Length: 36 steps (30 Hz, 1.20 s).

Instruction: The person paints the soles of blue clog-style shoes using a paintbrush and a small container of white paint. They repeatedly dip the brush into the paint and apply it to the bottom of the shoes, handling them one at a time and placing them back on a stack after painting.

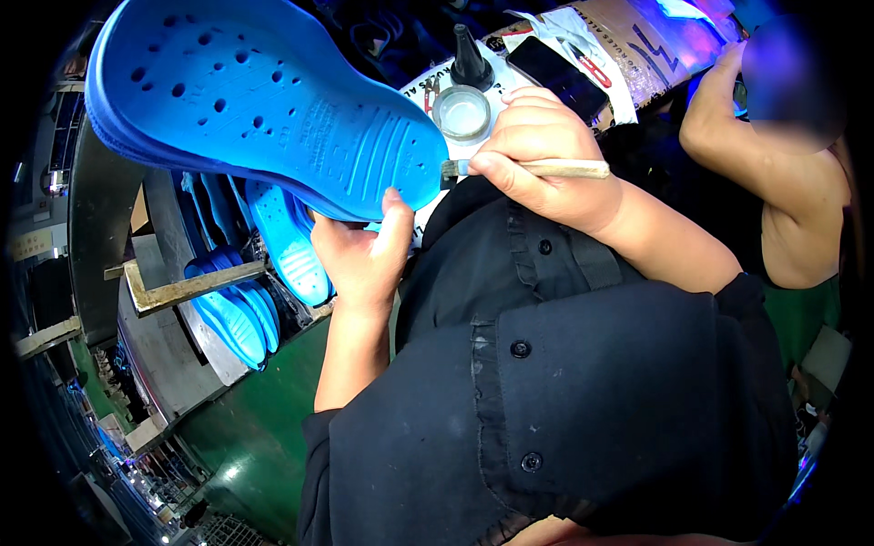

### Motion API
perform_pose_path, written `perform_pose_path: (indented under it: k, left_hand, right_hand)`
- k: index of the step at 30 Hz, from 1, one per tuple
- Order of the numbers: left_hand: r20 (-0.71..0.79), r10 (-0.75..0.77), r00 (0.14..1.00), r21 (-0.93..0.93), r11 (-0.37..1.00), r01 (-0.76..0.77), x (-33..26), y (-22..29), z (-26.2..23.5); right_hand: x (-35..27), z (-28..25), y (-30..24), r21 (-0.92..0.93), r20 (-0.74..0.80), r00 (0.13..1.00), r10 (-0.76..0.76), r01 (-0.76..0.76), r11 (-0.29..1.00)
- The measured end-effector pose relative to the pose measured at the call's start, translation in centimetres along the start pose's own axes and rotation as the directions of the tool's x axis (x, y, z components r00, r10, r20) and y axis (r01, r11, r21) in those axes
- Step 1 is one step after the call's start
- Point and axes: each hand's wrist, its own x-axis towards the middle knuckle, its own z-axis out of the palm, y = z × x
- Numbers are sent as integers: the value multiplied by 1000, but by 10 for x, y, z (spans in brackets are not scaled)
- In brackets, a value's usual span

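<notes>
My left hand (364, 255) is clamping the near edge of a bright blue, foot-shaped foam sole (300, 118) dotted with holes; the thumb is pressing on its top face, close to the narrow right end. The broad end is reaching out toward the far left, beyond my fingers. My right hand (546, 150) is pinching a flat brush with a pale wooden handle (574, 168), its dark bristles lying at the tip of the narrow end. From this angle I cannot tell whether they are touching the foam or sitting just beside it.

Since I am gripping only one end, the long broad part could be dipping or twisting if my thumb were easing off, and the bristles could then be smearing the ribbed top. A round clear glass jar (462, 116) is standing just beyond my right knuckles, next to a black cone-topped bottle (468, 62); a careless sweep of that hand could be tipping either one, perhaps toward the black smartphone (557, 80) on the right. More blue foam soles (291, 250) are lying to the left, below the raised one.
</notes>
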Motion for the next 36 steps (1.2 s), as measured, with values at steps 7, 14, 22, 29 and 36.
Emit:
perform_pose_path:
  k: [7,14,22,29,36]
  left_hand:
    - [-18,42,999,24,999,-42,-2,-6,0]
    - [-49,68,996,-35,997,-70,1,6,6]
    - [-78,196,978,12,981,-196,5,-2,3]
    - [-85,298,951,13,954,-298,8,-4,4]
    - [-40,342,939,98,936,-337,8,0,8]
  right_hand:
    - [-3,-2,4,90,-98,994,48,-39,995]
    - [1,0,-3,18,-11,1000,-21,21,1000]
    - [0,-9,-4,181,-28,979,202,-193,964]
    - [-1,-9,-3,14,45,992,114,-115,993]
    - [2,-5,0,72,-41,997,63,-60,996]
